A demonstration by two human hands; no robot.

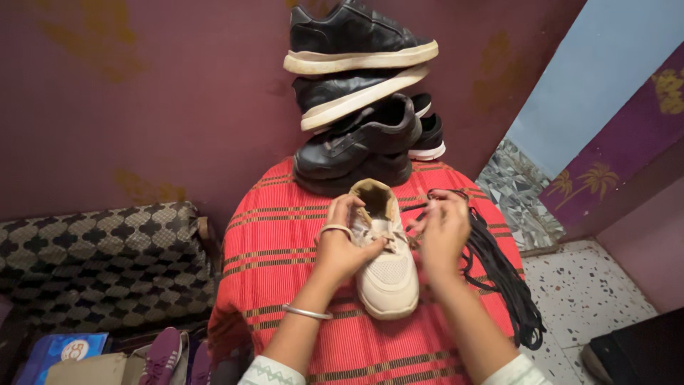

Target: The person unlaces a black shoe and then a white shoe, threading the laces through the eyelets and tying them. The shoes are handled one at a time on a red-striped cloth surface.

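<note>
Near, on red striped cloth [278, 264]: steadying beige sneaker [385, 260] with left hand [340, 246] curled on its side, right hand [443, 229] pinching lace, keeping eyelets facing up; black laces [502, 278] lying right.

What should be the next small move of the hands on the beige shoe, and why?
Probably thread the lace end at the right hand through an eyelet: the left hand steadies the beige shoe, and black laces lie beside it.

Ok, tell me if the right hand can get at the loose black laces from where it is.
Probably yes: the right hand is beside the black laces on the red cloth, with nothing between them.
</note>
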